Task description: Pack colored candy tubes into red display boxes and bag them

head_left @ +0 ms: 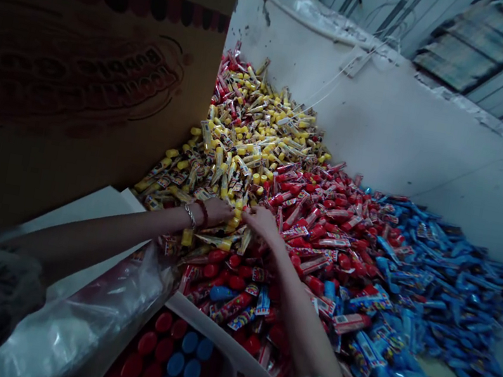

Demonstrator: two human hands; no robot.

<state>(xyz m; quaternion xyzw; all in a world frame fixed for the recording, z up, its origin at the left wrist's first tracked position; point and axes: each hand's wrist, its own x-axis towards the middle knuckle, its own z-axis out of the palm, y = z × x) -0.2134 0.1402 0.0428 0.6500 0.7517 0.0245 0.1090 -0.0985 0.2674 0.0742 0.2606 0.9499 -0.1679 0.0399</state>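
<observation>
My left hand, with bracelets at the wrist, reaches into the lower edge of a heap of yellow-capped candy tubes. Its fingers are closed around yellow-capped tubes. Close beside it, my right hand has its fingers bent at the same spot, gripping a yellow-capped tube that hangs below them. Exactly how many tubes each hand holds is hidden. Beneath my forearms stands an open carton in which red-capped tubes and blue-capped tubes stand upright, caps up.
Red candy tubes are heaped right of the yellow ones, and blue ones lie farther right. A large printed cardboard box blocks the left side. Clear plastic drapes by the open carton. A pale wall rises behind.
</observation>
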